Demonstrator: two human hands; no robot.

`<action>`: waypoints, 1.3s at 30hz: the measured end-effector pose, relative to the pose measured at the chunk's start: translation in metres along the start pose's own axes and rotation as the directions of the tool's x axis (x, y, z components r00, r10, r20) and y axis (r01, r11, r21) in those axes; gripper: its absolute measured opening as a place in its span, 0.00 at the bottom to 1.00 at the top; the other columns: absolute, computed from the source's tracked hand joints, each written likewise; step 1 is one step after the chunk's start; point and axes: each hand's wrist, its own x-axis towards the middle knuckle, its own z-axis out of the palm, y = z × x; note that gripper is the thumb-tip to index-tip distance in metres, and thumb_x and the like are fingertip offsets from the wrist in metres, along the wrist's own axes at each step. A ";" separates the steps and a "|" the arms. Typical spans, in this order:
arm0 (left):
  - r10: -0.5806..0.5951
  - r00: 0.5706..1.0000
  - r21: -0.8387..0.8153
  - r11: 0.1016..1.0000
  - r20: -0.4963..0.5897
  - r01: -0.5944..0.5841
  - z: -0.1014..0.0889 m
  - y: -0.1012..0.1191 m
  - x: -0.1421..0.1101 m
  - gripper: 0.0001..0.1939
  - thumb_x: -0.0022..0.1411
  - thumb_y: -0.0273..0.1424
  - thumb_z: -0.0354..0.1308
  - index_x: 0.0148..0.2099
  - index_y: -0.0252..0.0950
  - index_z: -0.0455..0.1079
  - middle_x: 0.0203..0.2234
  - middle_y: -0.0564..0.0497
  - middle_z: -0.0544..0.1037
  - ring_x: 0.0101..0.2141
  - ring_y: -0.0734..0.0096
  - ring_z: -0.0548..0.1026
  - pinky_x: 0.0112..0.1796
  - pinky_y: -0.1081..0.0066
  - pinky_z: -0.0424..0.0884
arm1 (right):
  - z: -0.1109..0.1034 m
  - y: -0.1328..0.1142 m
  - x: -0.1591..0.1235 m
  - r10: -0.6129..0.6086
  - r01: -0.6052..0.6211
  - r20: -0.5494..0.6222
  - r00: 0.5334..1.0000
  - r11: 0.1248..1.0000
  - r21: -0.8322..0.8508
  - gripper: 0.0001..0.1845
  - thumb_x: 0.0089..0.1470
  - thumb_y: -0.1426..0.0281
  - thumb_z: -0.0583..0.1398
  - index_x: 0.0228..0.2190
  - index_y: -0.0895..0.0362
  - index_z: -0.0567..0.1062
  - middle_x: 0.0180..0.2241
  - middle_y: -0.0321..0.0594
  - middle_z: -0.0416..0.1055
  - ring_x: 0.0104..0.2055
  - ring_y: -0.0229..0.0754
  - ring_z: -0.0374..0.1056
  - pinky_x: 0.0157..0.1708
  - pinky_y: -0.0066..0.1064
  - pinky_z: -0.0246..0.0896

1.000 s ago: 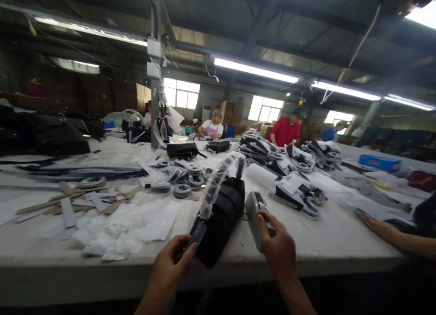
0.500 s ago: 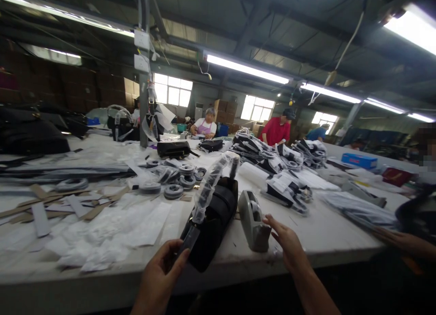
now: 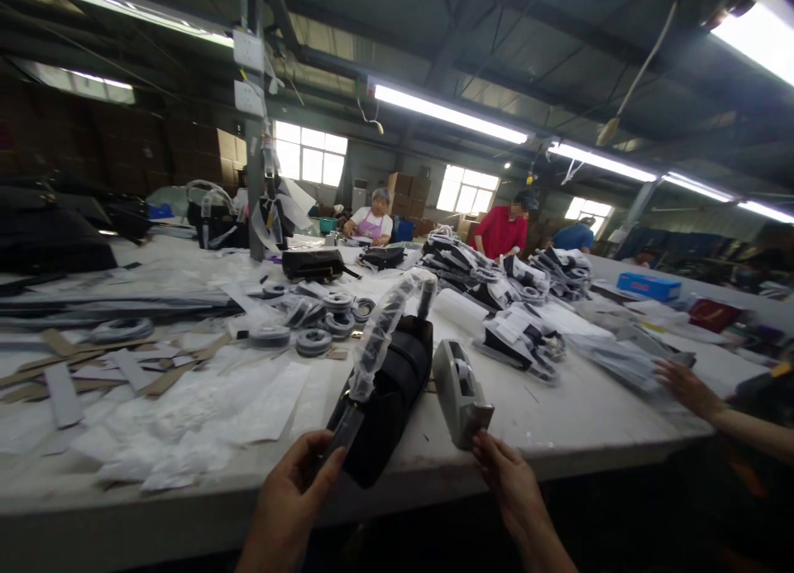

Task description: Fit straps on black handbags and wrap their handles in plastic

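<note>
A black bag (image 3: 397,383) stands on the table edge in front of me, its handle (image 3: 378,333) wrapped in clear plastic and arching above it. My left hand (image 3: 301,490) is closed on the near end of that handle, thumb against the plastic-covered strap. To the right of the bag sits a grey tape dispenser (image 3: 452,391) with a roll inside. My right hand (image 3: 512,478) is at its near end, thumb and fingers pinched together on the tape at the cutter. The tape itself shows only faintly.
On the left lie cardboard strips (image 3: 142,362), crumpled white wrapping (image 3: 174,432) and grey rolls (image 3: 313,341). Wrapped black pieces (image 3: 521,337) are piled farther right. A co-worker's hand (image 3: 688,387) rests near plastic sheeting at the right. Other people work across the table.
My right hand let go of the dispenser's top, drew away with fingers apart, then came to its near end and pinched there. My left hand keeps hold of the handle.
</note>
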 end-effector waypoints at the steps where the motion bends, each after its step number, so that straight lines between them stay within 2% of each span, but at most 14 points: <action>1: 0.002 1.000 0.002 1.000 0.006 -0.002 0.000 0.001 0.000 0.21 0.50 0.46 0.67 0.40 0.37 0.74 0.31 0.50 0.82 0.37 0.61 0.79 0.35 0.73 0.72 | 0.003 0.003 -0.005 -0.012 0.012 0.016 1.000 1.000 -0.016 0.31 0.19 0.56 0.77 0.29 0.58 0.82 0.29 0.42 0.81 0.31 0.41 0.74 0.24 0.22 0.61; 4: 0.020 0.999 0.039 0.999 0.040 -0.021 0.000 0.002 -0.002 0.19 0.53 0.45 0.66 0.40 0.36 0.74 0.32 0.50 0.82 0.36 0.62 0.79 0.36 0.73 0.72 | 0.023 0.002 -0.038 -0.122 0.157 0.250 0.961 0.980 -0.125 0.24 0.35 0.53 0.74 0.31 0.57 0.82 0.28 0.40 0.79 0.31 0.39 0.72 0.26 0.22 0.61; 7: 0.039 0.999 0.062 0.997 0.030 -0.041 0.001 0.002 -0.002 0.18 0.55 0.44 0.64 0.42 0.36 0.73 0.34 0.49 0.82 0.38 0.60 0.79 0.38 0.71 0.73 | 0.059 -0.007 -0.081 -0.189 0.331 0.573 0.797 0.931 -0.154 0.20 0.48 0.53 0.68 0.25 0.59 0.80 0.23 0.39 0.76 0.26 0.36 0.67 0.25 0.23 0.59; 10: 0.070 0.997 0.086 0.994 0.038 -0.073 0.002 0.002 -0.003 0.17 0.56 0.42 0.63 0.43 0.36 0.73 0.36 0.48 0.82 0.40 0.59 0.79 0.40 0.69 0.73 | 0.099 -0.013 -0.112 -0.154 0.346 0.695 0.702 0.927 -0.145 0.22 0.48 0.51 0.67 0.27 0.59 0.80 0.21 0.40 0.75 0.24 0.38 0.68 0.24 0.24 0.58; 14: 0.135 0.989 0.112 0.984 0.055 -0.140 0.002 0.004 -0.004 0.14 0.57 0.40 0.63 0.40 0.36 0.74 0.34 0.48 0.82 0.39 0.58 0.79 0.40 0.68 0.73 | 0.137 -0.009 -0.122 -0.196 0.436 0.661 0.724 0.873 -0.218 0.24 0.49 0.51 0.66 0.20 0.60 0.78 0.16 0.38 0.72 0.19 0.36 0.64 0.20 0.25 0.55; 19: 0.123 0.992 0.072 0.990 0.036 -0.125 -0.002 0.011 -0.006 0.14 0.55 0.39 0.64 0.40 0.36 0.76 0.34 0.47 0.83 0.39 0.57 0.79 0.39 0.69 0.73 | 0.145 -0.003 -0.117 -0.268 0.551 0.586 0.765 0.743 -0.380 0.25 0.51 0.51 0.64 0.17 0.59 0.77 0.15 0.40 0.73 0.18 0.38 0.65 0.19 0.26 0.56; 21: 0.089 0.995 0.012 0.996 0.044 -0.089 -0.003 0.014 -0.006 0.16 0.52 0.41 0.66 0.38 0.35 0.77 0.34 0.47 0.83 0.38 0.57 0.79 0.39 0.69 0.73 | 0.141 -0.002 -0.113 -0.208 0.511 0.626 0.751 0.784 -0.353 0.25 0.51 0.51 0.64 0.19 0.59 0.79 0.17 0.40 0.74 0.18 0.37 0.65 0.19 0.26 0.55; 24: 0.019 0.998 -0.083 0.996 0.061 -0.013 -0.005 0.015 -0.005 0.20 0.47 0.45 0.69 0.37 0.35 0.78 0.31 0.47 0.83 0.34 0.61 0.79 0.34 0.71 0.73 | 0.132 0.002 -0.106 -0.078 0.340 0.722 0.688 0.913 -0.226 0.23 0.47 0.51 0.68 0.26 0.61 0.81 0.22 0.41 0.77 0.20 0.35 0.65 0.21 0.25 0.59; 26: -0.049 0.994 -0.108 0.992 0.097 0.059 -0.006 0.014 -0.004 0.23 0.46 0.47 0.70 0.38 0.34 0.77 0.25 0.50 0.80 0.25 0.68 0.75 0.26 0.75 0.69 | 0.127 0.007 -0.101 -0.021 0.221 0.748 0.664 0.961 -0.169 0.23 0.44 0.52 0.70 0.30 0.61 0.82 0.26 0.42 0.78 0.22 0.36 0.67 0.23 0.25 0.61; 28: -0.122 0.983 -0.123 0.983 0.135 0.138 -0.006 0.012 -0.004 0.27 0.44 0.50 0.70 0.39 0.34 0.75 0.18 0.56 0.73 0.16 0.78 0.66 0.18 0.78 0.59 | 0.124 0.010 -0.099 -0.002 0.192 0.734 0.679 0.966 -0.175 0.25 0.42 0.52 0.70 0.32 0.61 0.82 0.26 0.43 0.78 0.23 0.37 0.68 0.22 0.25 0.61; 31: -0.191 0.959 -0.122 0.968 0.210 0.219 -0.007 0.013 -0.004 0.30 0.44 0.55 0.67 0.39 0.34 0.73 0.15 0.62 0.65 0.13 0.85 0.54 0.14 0.81 0.49 | 0.122 0.008 -0.102 -0.083 0.333 0.725 0.683 0.919 -0.209 0.23 0.46 0.51 0.68 0.31 0.60 0.82 0.27 0.44 0.79 0.27 0.42 0.70 0.23 0.27 0.61; 34: -0.220 0.938 -0.092 0.963 0.266 0.252 -0.007 0.019 -0.006 0.31 0.47 0.59 0.62 0.34 0.33 0.71 0.15 0.61 0.65 0.12 0.86 0.53 0.13 0.81 0.46 | 0.122 0.002 -0.110 -0.192 0.482 0.734 0.652 0.852 -0.206 0.20 0.52 0.53 0.65 0.30 0.58 0.82 0.29 0.43 0.80 0.33 0.47 0.73 0.32 0.31 0.65; 37: -0.250 0.929 -0.098 0.953 0.272 0.285 -0.005 0.023 -0.007 0.30 0.47 0.59 0.62 0.32 0.34 0.68 0.14 0.62 0.63 0.11 0.87 0.51 0.13 0.81 0.44 | 0.123 0.002 -0.117 -0.222 0.519 0.731 0.645 0.830 -0.205 0.19 0.54 0.53 0.63 0.31 0.57 0.81 0.32 0.43 0.80 0.37 0.50 0.74 0.38 0.33 0.65; 39: -0.251 0.927 -0.119 0.949 0.280 0.293 -0.002 0.022 -0.008 0.29 0.46 0.59 0.63 0.30 0.35 0.66 0.13 0.63 0.62 0.10 0.88 0.50 0.12 0.81 0.43 | 0.123 0.011 -0.119 -0.240 0.501 0.703 0.669 0.845 -0.188 0.20 0.53 0.52 0.63 0.33 0.57 0.81 0.33 0.43 0.80 0.38 0.51 0.74 0.38 0.33 0.65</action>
